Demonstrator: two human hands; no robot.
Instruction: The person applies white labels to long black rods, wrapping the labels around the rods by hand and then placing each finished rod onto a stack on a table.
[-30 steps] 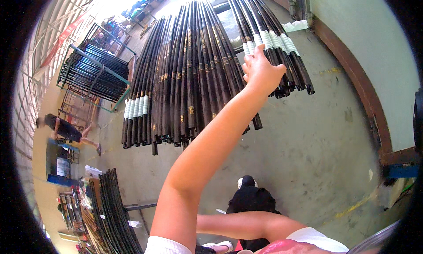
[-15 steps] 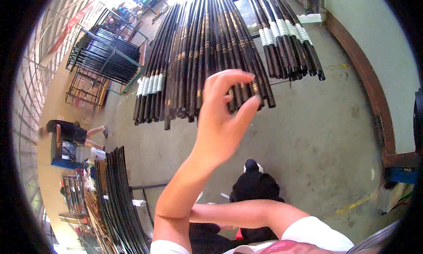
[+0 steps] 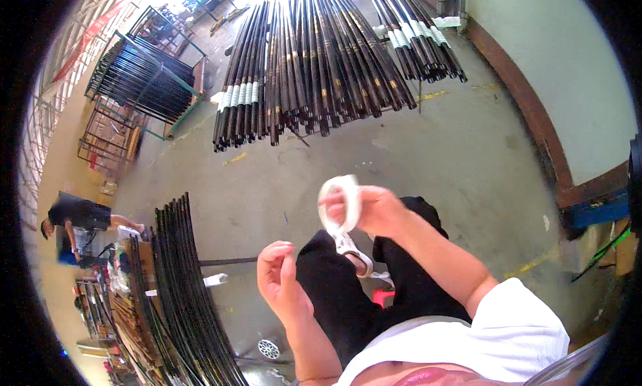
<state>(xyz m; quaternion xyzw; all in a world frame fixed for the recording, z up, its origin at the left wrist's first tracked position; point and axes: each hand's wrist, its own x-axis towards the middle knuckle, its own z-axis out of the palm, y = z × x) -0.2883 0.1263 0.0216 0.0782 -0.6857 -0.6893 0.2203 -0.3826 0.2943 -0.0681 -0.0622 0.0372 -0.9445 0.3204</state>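
Note:
A roll of white tape, its ring standing on edge, is in my right hand, whose fingers reach through and around it. It hangs above my knees, slightly blurred. My left hand is raised beside my left knee, fingers curled and thumb close to the fingertips; whether anything is pinched there I cannot make out. Beyond both hands lies a wide row of long dark poles with gold bands. Some poles at its left have white wraps, as do those in a separate bundle at the right.
Close on my left stands a stack of black rods beside a cluttered bench. A green-framed rack of dark rods is at the far left, with a person working nearer. A wall with brown trim runs along the right.
My left hand has drawn back from the poles and its fingers have closed in. My right hand, hidden before, now shows with the tape roll. My view has shifted away from the poles.

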